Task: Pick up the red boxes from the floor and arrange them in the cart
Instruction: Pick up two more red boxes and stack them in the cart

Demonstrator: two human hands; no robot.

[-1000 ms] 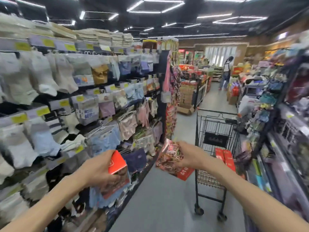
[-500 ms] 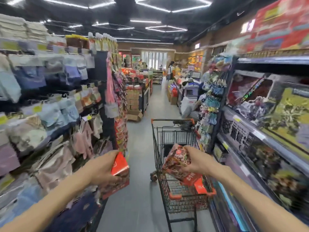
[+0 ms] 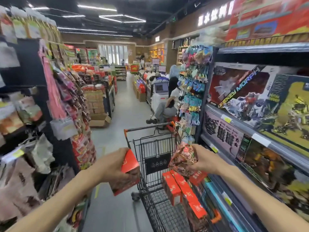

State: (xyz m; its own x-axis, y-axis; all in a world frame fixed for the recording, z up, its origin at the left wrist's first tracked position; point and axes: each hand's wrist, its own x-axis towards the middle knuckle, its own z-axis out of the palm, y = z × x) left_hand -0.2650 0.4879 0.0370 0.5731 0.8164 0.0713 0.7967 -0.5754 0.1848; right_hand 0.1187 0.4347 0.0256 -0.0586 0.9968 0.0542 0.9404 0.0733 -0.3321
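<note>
I carry a red box (image 3: 127, 171) clasped in my left hand (image 3: 115, 166) and another (image 3: 185, 162) in my right hand (image 3: 203, 160), both over the cart (image 3: 150, 164), ready to join boxes (image 3: 182, 191) inside.

place: shop, likely supermarket | evidence: stocked shelves (image 3: 260, 131); wire cart (image 3: 155, 158); hanging goods (image 3: 192, 91), blurred

Boxes (image 3: 181, 190) in the cart (image 3: 155, 206), between shelves left (image 3: 33, 114) and right (image 3: 260, 131).
</note>
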